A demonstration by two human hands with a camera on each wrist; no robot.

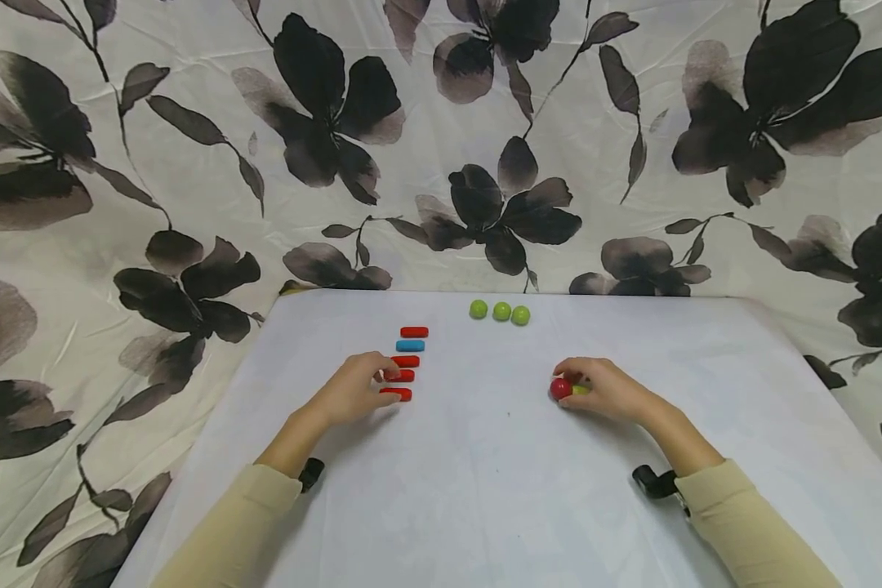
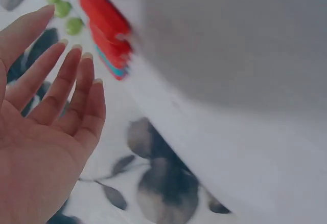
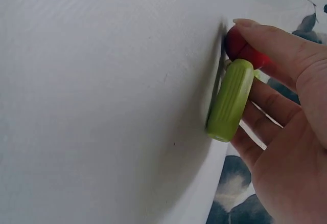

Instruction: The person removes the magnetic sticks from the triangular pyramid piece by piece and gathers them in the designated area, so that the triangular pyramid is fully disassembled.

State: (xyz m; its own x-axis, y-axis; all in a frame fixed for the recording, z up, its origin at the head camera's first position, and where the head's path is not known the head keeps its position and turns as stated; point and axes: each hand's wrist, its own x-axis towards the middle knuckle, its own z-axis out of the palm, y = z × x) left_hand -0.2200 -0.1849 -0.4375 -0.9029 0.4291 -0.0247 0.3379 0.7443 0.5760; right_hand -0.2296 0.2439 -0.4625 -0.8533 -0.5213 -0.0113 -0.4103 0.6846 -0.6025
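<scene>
My left hand is at the left end of a column of small rods, its fingers loosely spread with nothing gripped. The nearest red rod is partly behind the thumb; other red rods and one blue rod lie beyond it. In the left wrist view that hand looks relaxed, apart from the red rods. On the right, my right hand pinches a red ball between thumb and fingers. Beside the ball, close to the palm, is a ridged green rod.
Three green balls sit in a row near the back edge of the white tabletop. Behind it hangs a floral cloth. Dark devices are strapped at both wrists.
</scene>
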